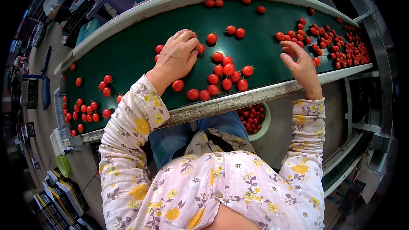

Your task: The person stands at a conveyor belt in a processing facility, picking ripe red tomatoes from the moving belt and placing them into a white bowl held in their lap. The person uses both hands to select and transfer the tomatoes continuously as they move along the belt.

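Note:
Before me runs a green conveyor belt (134, 54) strewn with small red tomatoes. My left hand (179, 52) is over its middle, back upward and fingers bent down; a tomato (201, 49) shows beside its fingertips, and whether the fingers grip anything is hidden. To its right, a loose cluster of tomatoes (228, 69) lies near the belt's close edge. My right hand (298, 62) is over the near edge further right, thumb and fingers apart, with nothing seen between them. Several tomatoes (290, 34) lie just beyond its fingertips. A dense mass of tomatoes (354, 48) covers the right end.
A worn rail (223, 106) borders the belt's near side and a pale rail (143, 4) the far side. Below the near rail is a light-green basin (266, 124) holding tomatoes. A clear plastic crate (61, 115) adjoins the left end. Another person (56, 1) sits at the upper left.

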A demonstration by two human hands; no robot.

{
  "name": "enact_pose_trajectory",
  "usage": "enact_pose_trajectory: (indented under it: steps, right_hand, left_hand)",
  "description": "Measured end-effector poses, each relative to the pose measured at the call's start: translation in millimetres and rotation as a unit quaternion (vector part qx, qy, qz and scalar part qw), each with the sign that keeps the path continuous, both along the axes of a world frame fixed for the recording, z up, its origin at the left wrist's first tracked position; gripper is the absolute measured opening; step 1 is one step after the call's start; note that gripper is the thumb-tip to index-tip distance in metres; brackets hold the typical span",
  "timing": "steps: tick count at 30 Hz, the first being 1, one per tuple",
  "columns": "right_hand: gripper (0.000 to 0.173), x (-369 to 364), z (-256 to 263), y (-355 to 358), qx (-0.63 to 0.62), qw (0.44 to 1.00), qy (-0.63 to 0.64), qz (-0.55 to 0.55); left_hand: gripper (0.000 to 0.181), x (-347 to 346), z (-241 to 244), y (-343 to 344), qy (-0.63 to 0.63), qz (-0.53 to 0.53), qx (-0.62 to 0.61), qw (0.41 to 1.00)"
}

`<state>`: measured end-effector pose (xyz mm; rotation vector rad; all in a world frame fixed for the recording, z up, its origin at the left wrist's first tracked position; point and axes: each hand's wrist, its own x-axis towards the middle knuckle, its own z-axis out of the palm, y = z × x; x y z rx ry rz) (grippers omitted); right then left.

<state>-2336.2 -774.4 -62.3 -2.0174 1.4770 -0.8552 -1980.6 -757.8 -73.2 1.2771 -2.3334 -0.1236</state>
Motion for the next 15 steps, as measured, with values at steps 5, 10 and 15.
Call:
enact_pose_trajectory:
  steps: [5, 10, 15]
  right_hand:
    - [0.053, -58, -20, -51, -0.082, 0.965, 0.212, -0.129]
    - [0.073, -72, -37, -85, 0.055, 0.969, 0.219, -0.098]
    - [0.066, -43, -32, -84, 0.043, 0.965, 0.255, -0.035]
  left_hand:
    - [0.022, -5, 3, -8, 0.032, 0.046, 0.005, 0.998]
    - [0.038, -11, -4, -15, 0.037, 0.048, 0.03, 0.998]
    - [0.045, -19, -12, -19, 0.032, 0.02, 0.057, 0.998]
